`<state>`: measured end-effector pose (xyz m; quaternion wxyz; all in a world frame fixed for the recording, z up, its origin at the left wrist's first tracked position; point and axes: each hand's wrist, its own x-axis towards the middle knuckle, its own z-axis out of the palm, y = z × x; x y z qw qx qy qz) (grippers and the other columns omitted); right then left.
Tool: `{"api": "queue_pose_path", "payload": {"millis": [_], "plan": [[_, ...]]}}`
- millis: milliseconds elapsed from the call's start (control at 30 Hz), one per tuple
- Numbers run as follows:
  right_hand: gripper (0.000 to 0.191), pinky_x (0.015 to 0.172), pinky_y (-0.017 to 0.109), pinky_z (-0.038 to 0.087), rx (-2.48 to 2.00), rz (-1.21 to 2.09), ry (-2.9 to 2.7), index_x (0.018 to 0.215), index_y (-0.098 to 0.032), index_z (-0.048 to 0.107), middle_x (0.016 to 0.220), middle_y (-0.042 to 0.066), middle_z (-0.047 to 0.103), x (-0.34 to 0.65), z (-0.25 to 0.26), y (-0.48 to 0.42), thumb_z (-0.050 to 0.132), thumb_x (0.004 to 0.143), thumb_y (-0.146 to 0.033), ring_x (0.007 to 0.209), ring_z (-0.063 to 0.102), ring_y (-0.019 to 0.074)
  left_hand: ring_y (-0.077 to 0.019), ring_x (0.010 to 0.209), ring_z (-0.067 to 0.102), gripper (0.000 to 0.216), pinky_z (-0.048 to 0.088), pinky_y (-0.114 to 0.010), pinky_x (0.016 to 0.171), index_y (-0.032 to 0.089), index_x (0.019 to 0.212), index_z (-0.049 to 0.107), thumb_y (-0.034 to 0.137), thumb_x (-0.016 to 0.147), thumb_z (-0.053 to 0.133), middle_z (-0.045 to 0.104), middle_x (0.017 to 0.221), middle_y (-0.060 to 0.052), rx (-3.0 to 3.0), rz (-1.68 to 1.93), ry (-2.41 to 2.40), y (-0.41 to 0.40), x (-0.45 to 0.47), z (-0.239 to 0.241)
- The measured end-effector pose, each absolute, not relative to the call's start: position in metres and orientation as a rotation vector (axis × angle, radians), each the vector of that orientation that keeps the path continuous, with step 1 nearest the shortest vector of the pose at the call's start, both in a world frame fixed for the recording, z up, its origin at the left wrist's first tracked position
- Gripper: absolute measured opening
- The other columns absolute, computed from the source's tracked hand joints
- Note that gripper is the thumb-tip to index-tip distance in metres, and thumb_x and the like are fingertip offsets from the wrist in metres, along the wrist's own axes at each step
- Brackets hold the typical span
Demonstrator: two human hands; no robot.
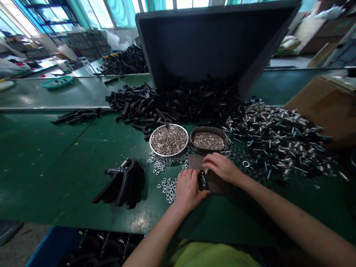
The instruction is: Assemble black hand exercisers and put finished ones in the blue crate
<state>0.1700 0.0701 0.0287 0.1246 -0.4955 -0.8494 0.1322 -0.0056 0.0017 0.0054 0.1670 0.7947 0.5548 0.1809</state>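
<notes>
My left hand (pixel 188 189) and my right hand (pixel 221 167) meet over a small dark pad (pixel 215 183) on the green table (pixel 55 155). Both are closed around a small black plastic part (pixel 202 181) with a bit of metal at its top. A round tray of small metal pins (pixel 168 139) and an oval dish of smaller metal bits (pixel 208 140) stand just beyond my hands. Loose washers (pixel 167 185) lie scattered to the left of my left hand.
A stack of assembled black grips (pixel 124 183) lies at the left. A big pile of black plastic parts (pixel 178 104) spills from a tilted dark bin (pixel 211 40). Metal springs and pins (pixel 280 141) are heaped at the right, beside a cardboard box (pixel 328 107). A blue crate (pixel 55 246) sits below the table edge.
</notes>
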Motion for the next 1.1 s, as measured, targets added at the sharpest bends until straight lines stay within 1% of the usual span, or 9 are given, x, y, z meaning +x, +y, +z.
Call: {"api": "queue_pose_path", "payload": {"millis": [133,233,333,467,567,667,767,933,1100], "plan": [[0.016,0.081,0.032,0.04,-1.744,0.231,-2.391,0.088,-0.018,0.069,0.094,0.008,0.068,0.186,0.036,0.13,0.054,0.085,-0.021,0.095,0.054,0.0218,-0.0249,0.097,0.05,0.066,0.038,-0.039,0.085,0.027,0.123,0.047,0.041,0.065,0.075,0.057,0.104,-0.005,2.334,0.494,1.508,0.0,-0.007,0.009],[0.011,0.074,0.031,0.041,-1.843,0.259,-2.416,0.083,-0.019,0.071,0.088,0.009,0.069,0.186,0.031,0.16,0.064,0.075,-0.02,0.09,0.058,0.0229,-0.0247,0.096,0.05,0.063,0.038,-0.04,0.085,0.026,0.124,0.048,0.045,0.069,0.072,0.057,0.102,-0.005,2.37,0.468,1.483,0.0,-0.008,0.01],[0.008,0.067,0.028,0.041,-1.916,0.281,-2.431,0.078,-0.02,0.071,0.084,0.007,0.07,0.182,0.023,0.169,0.064,0.075,-0.022,0.085,0.061,0.0217,-0.0251,0.096,0.049,0.065,0.039,-0.039,0.083,0.025,0.126,0.046,0.048,0.07,0.07,0.057,0.103,-0.006,2.374,0.449,1.474,0.0,-0.009,0.008],[0.019,0.069,0.029,0.041,-2.006,0.242,-2.406,0.094,-0.017,0.067,0.095,0.011,0.069,0.184,0.02,0.165,0.053,0.083,-0.022,0.09,0.062,0.0225,-0.0253,0.096,0.048,0.067,0.042,-0.039,0.082,0.022,0.128,0.045,0.049,0.071,0.068,0.056,0.107,-0.007,2.379,0.429,1.442,0.001,-0.009,0.005],[0.024,0.071,0.028,0.042,-2.046,0.253,-2.421,0.103,-0.019,0.064,0.098,0.01,0.069,0.187,0.023,0.164,0.055,0.083,-0.026,0.092,0.062,0.0215,-0.0256,0.096,0.048,0.065,0.043,-0.04,0.083,0.02,0.128,0.045,0.046,0.072,0.068,0.056,0.107,-0.008,2.386,0.443,1.425,0.002,-0.009,0.004],[0.017,0.071,0.026,0.043,-2.05,0.294,-2.473,0.092,-0.023,0.068,0.097,0.005,0.07,0.185,0.025,0.166,0.063,0.077,-0.028,0.091,0.062,0.0204,-0.026,0.097,0.048,0.063,0.043,-0.041,0.085,0.02,0.126,0.047,0.045,0.072,0.068,0.056,0.106,-0.008,2.377,0.475,1.415,0.002,-0.009,0.003],[0.012,0.07,0.026,0.044,-2.069,0.304,-2.484,0.084,-0.022,0.07,0.092,0.005,0.071,0.181,0.027,0.166,0.062,0.077,-0.029,0.089,0.063,0.0207,-0.0265,0.098,0.049,0.062,0.043,-0.042,0.086,0.019,0.124,0.049,0.044,0.071,0.069,0.057,0.106,-0.009,2.334,0.541,1.403,0.003,-0.009,0.001],[0.021,0.074,0.027,0.044,-2.08,0.316,-2.459,0.096,-0.023,0.069,0.099,0.007,0.07,0.183,0.027,0.165,0.063,0.077,-0.028,0.093,0.063,0.0214,-0.0261,0.1,0.052,0.06,0.042,-0.04,0.089,0.018,0.113,0.058,0.041,0.061,0.078,0.061,0.105,-0.009,1.982,0.75,1.432,0.007,-0.007,0.004],[0.01,0.074,0.028,0.043,-2.048,0.376,-2.413,0.078,-0.02,0.071,0.089,0.008,0.071,0.189,0.024,0.166,0.066,0.07,-0.02,0.089,0.063,0.0224,-0.0207,0.089,0.06,0.061,0.045,-0.031,0.08,0.017,0.11,0.061,0.045,0.059,0.078,0.064,0.097,-0.007,1.119,0.872,1.34,0.01,-0.013,0.019]]}}
